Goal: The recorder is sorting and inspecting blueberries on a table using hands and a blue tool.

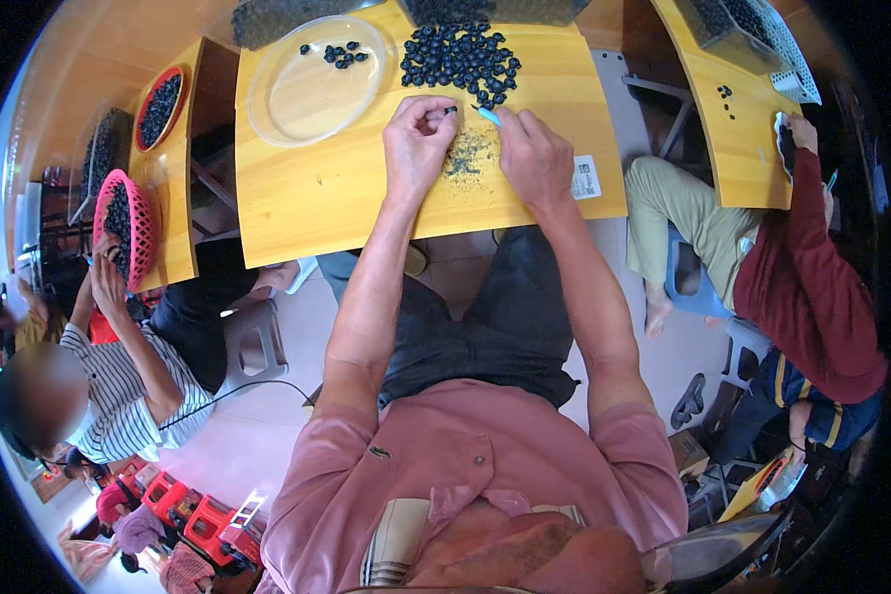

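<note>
My left hand [418, 144] pinches a small black bead [451, 110] between thumb and fingertips, over the yellow wooden table [337, 203]. In my right hand [537, 158] is a light blue pen-like tool [488, 116], its thin dark tip pointing toward that bead; the tip's exact kind is too small to tell. Just beyond both hands lies a pile of black round beads [457, 64]. Dark shavings [470, 158] are scattered on the wood between my wrists. To the left of the pile sits a shallow clear round tray [292, 104], with several black beads in it.
Clear bins [297, 20] of black pieces stand along the far edge. A white printed card [586, 176] lies by my right wrist. At side tables, one person works over a pink basket [141, 233], another in a maroon sleeve [812, 198] reaches across. Plastic stools [252, 342] stand between.
</note>
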Tool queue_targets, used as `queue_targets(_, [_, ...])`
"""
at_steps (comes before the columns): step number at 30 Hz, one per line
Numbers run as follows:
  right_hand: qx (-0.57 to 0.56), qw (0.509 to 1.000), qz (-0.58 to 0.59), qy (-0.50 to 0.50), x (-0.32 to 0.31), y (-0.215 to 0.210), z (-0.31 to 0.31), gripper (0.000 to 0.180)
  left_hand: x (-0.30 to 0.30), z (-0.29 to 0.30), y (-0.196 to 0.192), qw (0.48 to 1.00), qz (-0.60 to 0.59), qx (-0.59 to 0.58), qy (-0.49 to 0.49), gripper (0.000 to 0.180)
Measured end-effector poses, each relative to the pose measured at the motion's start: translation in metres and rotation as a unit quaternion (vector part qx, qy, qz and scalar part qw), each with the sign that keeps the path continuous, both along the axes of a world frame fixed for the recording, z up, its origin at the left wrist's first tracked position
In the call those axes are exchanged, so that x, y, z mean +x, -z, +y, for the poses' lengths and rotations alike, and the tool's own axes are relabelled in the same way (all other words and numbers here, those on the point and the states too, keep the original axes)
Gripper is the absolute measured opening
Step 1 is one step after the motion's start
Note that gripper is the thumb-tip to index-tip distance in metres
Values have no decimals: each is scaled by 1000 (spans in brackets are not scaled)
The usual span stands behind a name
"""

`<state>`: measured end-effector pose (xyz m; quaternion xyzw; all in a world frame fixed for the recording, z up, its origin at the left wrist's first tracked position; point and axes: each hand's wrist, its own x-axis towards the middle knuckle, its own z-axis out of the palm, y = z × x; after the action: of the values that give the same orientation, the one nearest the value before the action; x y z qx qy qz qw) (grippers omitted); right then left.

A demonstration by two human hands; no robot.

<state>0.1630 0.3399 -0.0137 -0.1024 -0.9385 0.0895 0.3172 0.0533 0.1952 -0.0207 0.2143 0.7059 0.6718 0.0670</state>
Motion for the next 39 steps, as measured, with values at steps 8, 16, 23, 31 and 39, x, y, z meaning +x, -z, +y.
queue_targets(8, [11,1000,11,-23,2,-5,-2,21,4,3,-1,1000,-17,0,11,22])
queue_targets(16, [21,998,29,-43,0,1,-1,17,5,5,4,1000,8,1,17,26])
queue_targets(23, [19,999,23,-41,1,0,-1,15,8,4,-4,999,5,-8,31,28])
queue_targets(31, [-1,999,-23,-32,0,-3,-1,18,8,-3,-2,990,-81,94,64,33])
queue_targets(39, [10,999,11,-30,3,-6,-2,22,8,2,-3,997,-30,51,41,31])
